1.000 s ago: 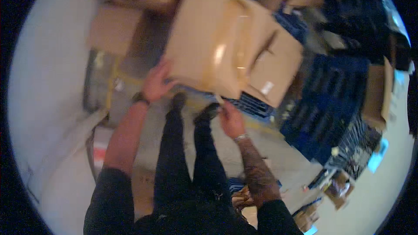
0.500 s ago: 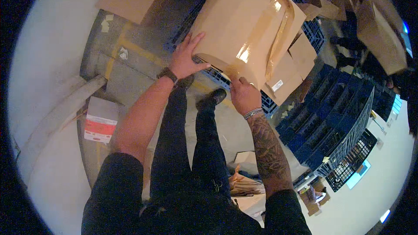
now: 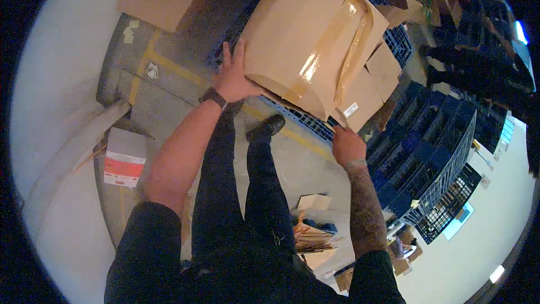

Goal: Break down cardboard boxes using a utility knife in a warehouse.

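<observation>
Head view: on the floor (image 3: pixel 180 104), a blue pallet (image 3: pixel 400 48) is lying ahead of the person, and a large brown box (image 3: pixel 292 28) is resting on it. The box is bowing across its top, so the cardboard is probably flexing rather than standing rigid; its weight is staying hard to judge, though its bulk is suggesting a two-handed hold, low at the near corners, with little strength in the middle. Beside its right side a cardboard panel (image 3: pixel 388 70) is lying. Glossy brown tape (image 3: pixel 311 66) is running down the top, one length standing up in a loose ridge; that shiny surface is likely offering a slippery hold. The left hand (image 3: pixel 233 79) is resting at the near-left edge, fingers spread. The right hand (image 3: pixel 347 145) is curling at the near-right corner; what it is pinching, if anything, I cannot tell. A small white label (image 3: pixel 351 109) is showing on the panel.
</observation>
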A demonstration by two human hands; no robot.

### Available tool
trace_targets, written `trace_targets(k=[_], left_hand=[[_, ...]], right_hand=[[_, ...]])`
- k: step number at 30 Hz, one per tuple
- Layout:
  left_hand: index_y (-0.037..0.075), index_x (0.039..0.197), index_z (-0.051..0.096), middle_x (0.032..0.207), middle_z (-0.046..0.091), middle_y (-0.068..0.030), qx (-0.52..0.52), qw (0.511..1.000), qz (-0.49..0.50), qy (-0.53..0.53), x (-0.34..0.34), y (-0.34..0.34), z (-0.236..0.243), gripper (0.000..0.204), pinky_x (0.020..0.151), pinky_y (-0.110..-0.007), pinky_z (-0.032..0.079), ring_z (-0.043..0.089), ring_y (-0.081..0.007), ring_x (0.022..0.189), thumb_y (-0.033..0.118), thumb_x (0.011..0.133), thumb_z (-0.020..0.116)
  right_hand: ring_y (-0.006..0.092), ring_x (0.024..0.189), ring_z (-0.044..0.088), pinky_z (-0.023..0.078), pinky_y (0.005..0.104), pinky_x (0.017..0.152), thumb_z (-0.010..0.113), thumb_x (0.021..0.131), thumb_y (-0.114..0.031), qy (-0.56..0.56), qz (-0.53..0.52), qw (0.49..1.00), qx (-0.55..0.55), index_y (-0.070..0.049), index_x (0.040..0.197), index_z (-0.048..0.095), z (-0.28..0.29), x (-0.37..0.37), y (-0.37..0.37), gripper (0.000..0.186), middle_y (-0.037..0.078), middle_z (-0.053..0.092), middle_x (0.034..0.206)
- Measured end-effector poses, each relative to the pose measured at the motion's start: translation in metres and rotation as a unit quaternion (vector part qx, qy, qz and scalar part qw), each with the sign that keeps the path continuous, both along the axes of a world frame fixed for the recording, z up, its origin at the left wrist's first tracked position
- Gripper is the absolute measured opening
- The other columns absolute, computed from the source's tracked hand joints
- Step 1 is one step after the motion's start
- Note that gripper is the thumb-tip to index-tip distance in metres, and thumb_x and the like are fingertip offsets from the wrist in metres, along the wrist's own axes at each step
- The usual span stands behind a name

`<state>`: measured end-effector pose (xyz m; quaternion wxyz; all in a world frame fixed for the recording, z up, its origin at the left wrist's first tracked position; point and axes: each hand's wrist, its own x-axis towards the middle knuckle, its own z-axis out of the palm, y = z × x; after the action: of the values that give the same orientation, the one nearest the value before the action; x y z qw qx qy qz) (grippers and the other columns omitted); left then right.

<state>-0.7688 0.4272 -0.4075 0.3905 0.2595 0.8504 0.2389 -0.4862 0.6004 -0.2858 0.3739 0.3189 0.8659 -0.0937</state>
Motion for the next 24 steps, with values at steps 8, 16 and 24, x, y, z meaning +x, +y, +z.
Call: trace_targets(k=[8, 16, 24], left_hand=[[0.012, 0.143, 0.041, 0.153, 0.022, -0.0235, 0.107, 0.933, -0.297, 0.171, 0.074, 0.029, 0.023, 0.079, 0.111, -0.063, 0.017, 0.024, -0.043, 0.139, 0.022, 0.071, 0.071], [0.011, 0.14, 0.043, 0.145, 0.037, -0.0186, 0.049, 0.912, -0.295, 0.282, 0.093, -0.032, -0.007, 0.077, 0.109, -0.061, 0.024, 0.03, -0.0401, 0.137, 0.024, 0.07, 0.071], [0.006, 0.121, 0.057, 0.121, 0.06, -0.0147, 0.022, 0.814, -0.484, 0.321, 0.072, 0.008, -0.019, 0.038, 0.101, -0.047, 0.041, 0.056, -0.0316, 0.115, 0.02, 0.086, 0.056]], right_hand=[[0.0426, 0.109, 0.057, 0.048, 0.0463, 0.091, 0.079, 0.074, -0.038, 0.371, -0.261, 0.883, -0.122, 0.003, 0.132, 0.041, -0.1, -0.03, 0.019, 0.081, 0.027, 0.057, 0.118], [0.0448, 0.104, 0.057, 0.047, 0.0498, 0.087, 0.076, 0.073, -0.02, 0.349, -0.31, 0.875, -0.129, -0.002, 0.117, 0.043, -0.105, -0.097, -0.009, 0.058, 0.025, 0.056, 0.11], [0.0431, 0.103, 0.059, 0.049, 0.0494, 0.086, 0.069, 0.08, -0.024, 0.293, -0.352, 0.882, -0.113, -0.003, 0.118, 0.046, -0.117, -0.095, -0.015, 0.049, 0.025, 0.058, 0.11]])
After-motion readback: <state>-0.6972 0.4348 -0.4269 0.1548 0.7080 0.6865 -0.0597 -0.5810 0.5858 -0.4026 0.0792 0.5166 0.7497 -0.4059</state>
